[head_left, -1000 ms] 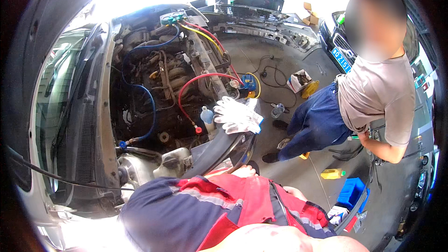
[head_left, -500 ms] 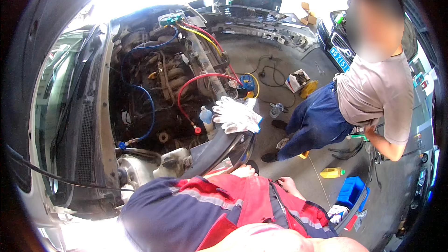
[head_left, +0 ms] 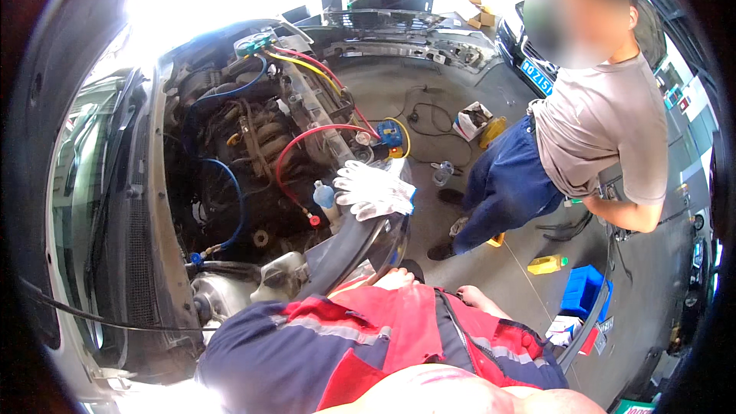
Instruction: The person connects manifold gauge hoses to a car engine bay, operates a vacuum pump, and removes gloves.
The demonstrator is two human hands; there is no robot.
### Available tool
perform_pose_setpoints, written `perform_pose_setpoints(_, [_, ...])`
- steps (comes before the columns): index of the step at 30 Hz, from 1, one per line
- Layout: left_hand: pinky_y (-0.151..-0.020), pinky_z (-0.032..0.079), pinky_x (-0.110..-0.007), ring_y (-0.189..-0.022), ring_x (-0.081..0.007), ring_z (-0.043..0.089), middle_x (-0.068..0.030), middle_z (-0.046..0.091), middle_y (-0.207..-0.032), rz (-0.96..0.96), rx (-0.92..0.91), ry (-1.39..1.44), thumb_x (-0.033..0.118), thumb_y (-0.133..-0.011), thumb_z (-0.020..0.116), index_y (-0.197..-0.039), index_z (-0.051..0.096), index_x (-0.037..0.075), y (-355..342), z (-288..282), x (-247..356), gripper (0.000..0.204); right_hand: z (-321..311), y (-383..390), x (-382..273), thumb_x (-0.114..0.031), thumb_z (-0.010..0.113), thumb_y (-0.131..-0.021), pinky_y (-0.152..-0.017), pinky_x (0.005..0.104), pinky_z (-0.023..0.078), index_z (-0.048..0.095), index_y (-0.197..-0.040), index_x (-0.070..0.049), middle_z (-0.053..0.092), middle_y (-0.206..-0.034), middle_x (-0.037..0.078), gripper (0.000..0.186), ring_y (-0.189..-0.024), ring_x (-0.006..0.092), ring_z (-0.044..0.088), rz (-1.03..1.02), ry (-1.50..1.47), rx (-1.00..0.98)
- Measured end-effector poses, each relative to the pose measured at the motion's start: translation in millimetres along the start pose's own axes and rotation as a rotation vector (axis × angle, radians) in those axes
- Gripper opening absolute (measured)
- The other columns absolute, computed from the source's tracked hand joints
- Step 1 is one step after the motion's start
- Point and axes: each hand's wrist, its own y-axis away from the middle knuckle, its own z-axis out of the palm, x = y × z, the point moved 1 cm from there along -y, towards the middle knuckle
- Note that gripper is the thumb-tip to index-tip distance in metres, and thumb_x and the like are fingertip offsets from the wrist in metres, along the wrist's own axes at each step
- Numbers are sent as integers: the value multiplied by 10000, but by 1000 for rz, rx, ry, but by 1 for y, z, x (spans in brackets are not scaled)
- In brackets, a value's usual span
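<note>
I look down into an open engine bay (head_left: 238,153). Only part of my left hand (head_left: 395,280) shows above my red-and-navy sleeve (head_left: 337,337), close to the dark fender edge (head_left: 349,241). My right hand (head_left: 479,300) peeks out lower right, over the floor. Both are mostly hidden, and I see nothing in them. A pair of white work gloves (head_left: 373,190) lies on the car's front edge, just beyond my left hand. Red (head_left: 295,157), blue (head_left: 230,184) and yellow (head_left: 307,67) hoses run from a gauge set (head_left: 253,42) across the engine.
A person in a grey T-shirt and blue trousers (head_left: 590,138) stands to the right on the concrete floor. Around their feet lie a yellow bottle (head_left: 546,264), a blue bin (head_left: 583,291), a clear bottle (head_left: 442,172) and an open box (head_left: 471,119). A detached bumper (head_left: 399,42) lies behind.
</note>
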Motion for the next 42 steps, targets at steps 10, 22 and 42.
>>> perform_pose_setpoints(10, [-669,423,-385,-730,-255,528,-78,505,-756,18,25,4,305,-734,421,-751,515,134,-3,-1,-5,196,4,-15,5,-207,493,-689,-765,368,417,566,-941,-27,557,-954,188,318,-904,319,528,-20,16,64])
perform_pose_setpoints(22, [-712,437,-395,-816,-313,510,-126,500,-830,-127,-107,111,294,-769,397,-856,526,115,-6,-28,7,237,-6,-4,-8,-193,526,-649,-740,348,433,607,-896,-56,580,-895,178,294,-835,300,557,-55,-73,47])
perform_pose_setpoints(42, [-685,436,-399,-796,-295,503,-108,486,-844,-95,-91,91,294,-746,402,-902,516,130,-5,-40,15,253,3,-1,2,-239,577,-653,-729,338,431,590,-939,-62,599,-888,135,336,-816,236,560,30,-255,-63])
